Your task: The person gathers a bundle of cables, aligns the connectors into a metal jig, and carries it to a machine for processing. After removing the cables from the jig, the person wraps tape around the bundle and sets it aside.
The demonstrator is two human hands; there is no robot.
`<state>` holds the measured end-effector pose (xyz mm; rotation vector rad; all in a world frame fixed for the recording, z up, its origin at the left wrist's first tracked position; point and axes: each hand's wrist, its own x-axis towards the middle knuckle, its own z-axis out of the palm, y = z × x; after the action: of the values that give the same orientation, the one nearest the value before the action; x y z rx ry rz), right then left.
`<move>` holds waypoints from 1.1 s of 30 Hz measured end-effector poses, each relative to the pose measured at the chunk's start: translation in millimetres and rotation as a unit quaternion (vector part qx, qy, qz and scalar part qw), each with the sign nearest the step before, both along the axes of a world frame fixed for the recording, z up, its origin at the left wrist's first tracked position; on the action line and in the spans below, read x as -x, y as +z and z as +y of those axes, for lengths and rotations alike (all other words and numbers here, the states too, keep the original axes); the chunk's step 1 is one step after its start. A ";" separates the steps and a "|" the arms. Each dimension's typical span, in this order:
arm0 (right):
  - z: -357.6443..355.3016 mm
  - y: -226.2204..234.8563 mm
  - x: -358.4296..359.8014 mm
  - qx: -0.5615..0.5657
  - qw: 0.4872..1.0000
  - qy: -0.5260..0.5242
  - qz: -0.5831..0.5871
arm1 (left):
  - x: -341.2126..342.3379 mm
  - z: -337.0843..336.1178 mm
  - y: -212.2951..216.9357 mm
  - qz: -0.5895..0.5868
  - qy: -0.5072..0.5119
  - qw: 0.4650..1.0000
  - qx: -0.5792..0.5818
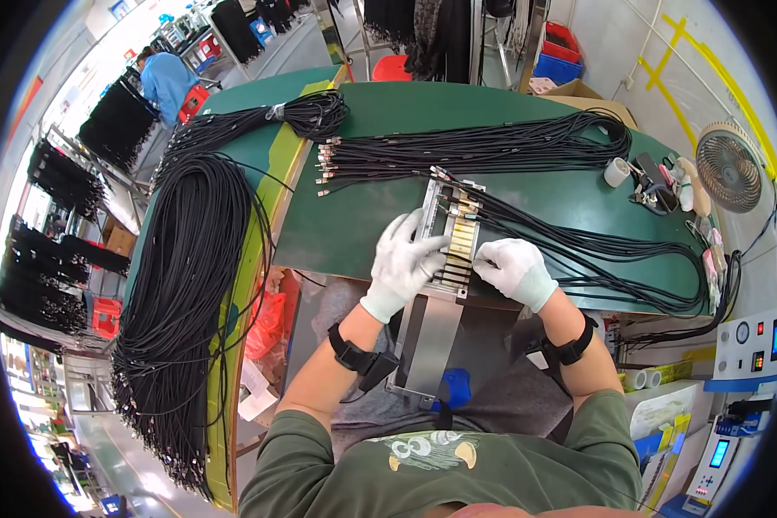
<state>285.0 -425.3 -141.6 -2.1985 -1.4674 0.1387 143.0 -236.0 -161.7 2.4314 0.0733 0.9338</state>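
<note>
A metal fixture point(463, 233) with a row of brass-coloured slots lies at the near edge of the green table. Black cables point(561, 231) have their ends in its far slots and loop off to the right. My white-gloved left hand point(403, 259) is over the fixture's left side, fingers apart, with index finger and thumb reaching toward the slots. Thin dark cable ends lie across the nearer slots by these fingertips. At the fixture's right edge, my gloved right hand point(515, 268) has its fingers pinched together; whatever is between them is hidden.
Bundled black cables point(483, 151) with metal ends lie along the table's far side. A larger cable pile point(194, 250) covers the left bench. White tape roll point(615, 172), tools and a fan point(729, 167) stand at right. A person in blue point(166, 82) sits far left.
</note>
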 end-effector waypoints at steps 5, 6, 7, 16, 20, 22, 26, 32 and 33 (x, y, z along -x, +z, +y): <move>1.3 2.0 -12.3 -0.058 0.995 -0.039 -0.072 | 0.2 -9.0 -2.1 0.053 -0.010 0.992 -0.111; 1.8 3.8 -16.9 -0.092 0.989 -0.058 -0.104 | -0.9 -9.4 -1.8 0.071 -0.012 0.991 -0.112; 3.1 1.8 -22.9 -0.093 0.988 -0.061 -0.105 | -2.8 -9.4 -0.2 0.087 -0.014 0.990 -0.114; 1.7 -3.8 -38.2 -0.081 0.976 -0.090 -0.180 | -4.4 -3.4 -3.1 0.061 -0.023 0.998 -0.017; 0.0 5.3 -29.3 -0.112 0.985 -0.025 -0.125 | -7.5 0.8 -11.7 -0.036 0.134 0.987 0.080; -1.5 7.3 -25.5 -0.107 0.991 0.014 -0.080 | -6.0 1.6 -13.3 -0.026 0.100 0.991 0.090; 12.3 7.7 -3.3 -0.198 0.978 0.057 0.013 | -5.2 -0.8 -8.8 -0.019 0.002 0.996 0.085; 11.4 12.0 7.9 -0.158 0.986 0.052 -0.004 | 0.7 11.0 -1.7 -0.015 0.050 0.998 0.019; 5.4 9.7 1.1 -0.135 0.990 0.032 -0.012 | -0.2 11.2 -3.1 -0.015 0.052 0.998 0.019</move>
<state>283.9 -419.9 -131.9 -1.9434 -1.4762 -0.0619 143.2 -224.8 -164.7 2.3968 0.2050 1.0058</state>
